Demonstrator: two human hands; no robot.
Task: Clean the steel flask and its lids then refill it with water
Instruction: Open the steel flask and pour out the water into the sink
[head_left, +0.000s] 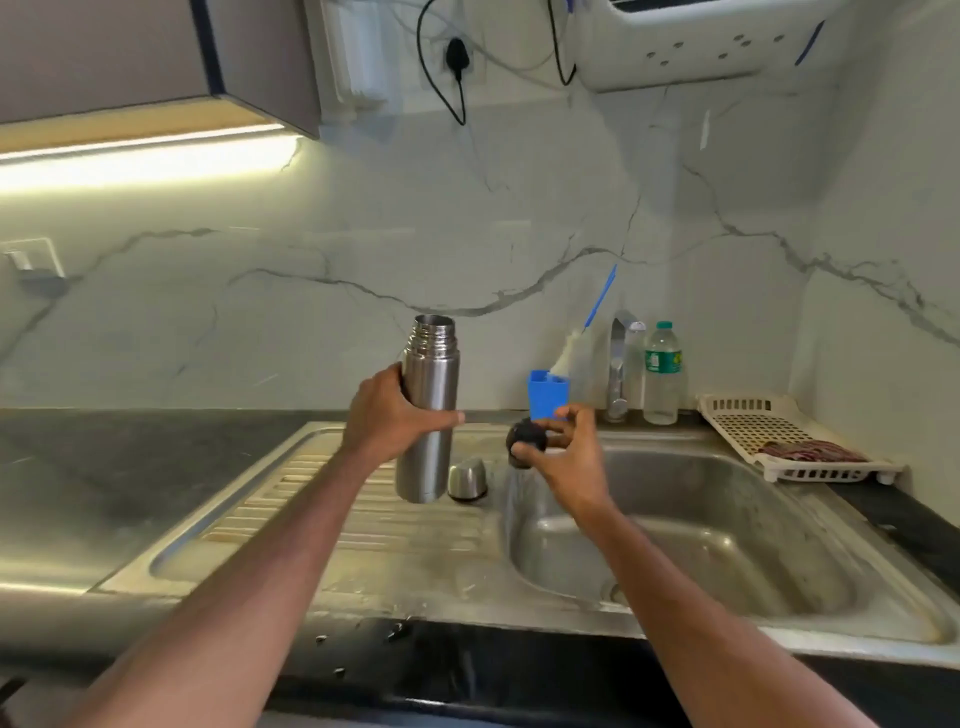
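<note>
A: Where's the flask (427, 410)?

B: Upright in the air above the drainboard (332, 499), mouth open. The left hand (392, 415) is wrapped round its middle, thumb across the front. The steel cap (467, 479) sits on the drainboard just beside the flask's base, dome up.

A: And the right hand (563, 452)?

B: It pinches a small dark stopper (527, 439) between fingertips and thumb, at the left edge of the basin (675, 525). A faint blur under it may be water running off; I can't be sure.

A: So the step is cleaning the stopper?

B: That's my reading. To do it well I'd keep it over the basin so drips stay off the counter (104, 467), and turn it in the fingers so the threads and seal all get rinsed, not just one face.

A: The tap (618, 364) is well to the right.

B: Yes, behind the basin, next to a water bottle (661, 371). The stopper would have to move right to go under it. The brush (587, 332) stands in a blue holder (548, 392) near the hand, handy for the flask's neck.

A: Risks?

B: A wet stopper held by the fingertips could slip, so a firmer pinch helps. The flask should stay vertical, clear of the cap below it.
</note>
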